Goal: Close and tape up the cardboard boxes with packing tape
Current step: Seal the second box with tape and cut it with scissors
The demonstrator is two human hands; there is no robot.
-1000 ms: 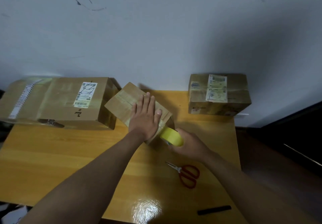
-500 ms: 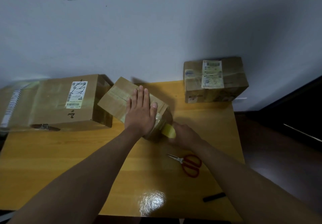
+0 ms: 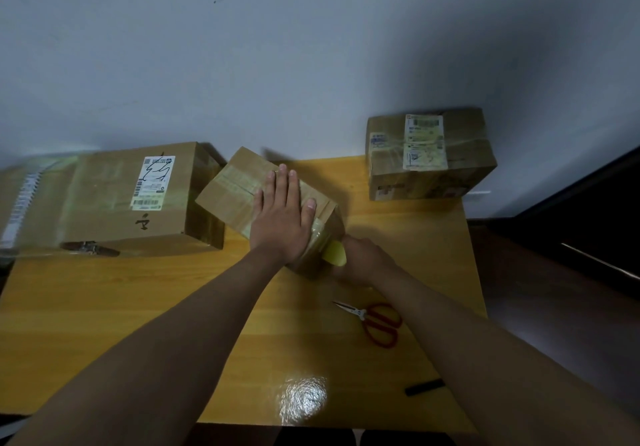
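Note:
A small closed cardboard box [image 3: 232, 189] sits turned at an angle in the middle of the wooden table [image 3: 104, 307]. My left hand [image 3: 282, 218] lies flat on its top with the fingers together, pressing down over clear tape. My right hand [image 3: 360, 262] is at the box's near right corner, closed around a yellow tape roll [image 3: 335, 257], of which only a sliver shows. The roll is against the box's end face. A large labelled box [image 3: 114, 199] stands at the left, touching the small one. A taped box [image 3: 429, 158] stands at the back right.
Red-handled scissors [image 3: 375, 321] lie on the table just below my right hand. A black marker [image 3: 424, 386] lies near the front right edge. A pale wall runs behind the table. Dark floor lies to the right of the table.
My right hand has carried the tape roll down along the box's end face, so less yellow shows. My left hand stays flat on top. The view has tilted downward slightly.

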